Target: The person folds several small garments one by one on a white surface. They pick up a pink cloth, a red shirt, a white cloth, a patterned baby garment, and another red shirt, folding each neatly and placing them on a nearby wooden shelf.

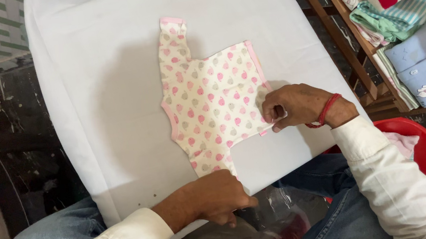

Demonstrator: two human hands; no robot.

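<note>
tiny cream cotton baby top with pink and grey dots (210,100) flat mid white board (95,96), right hand (293,106) pinching its right edge, left hand (215,197) clamped on the sleeve at the near edge

No packages, labels, signs or screens in view.
</note>
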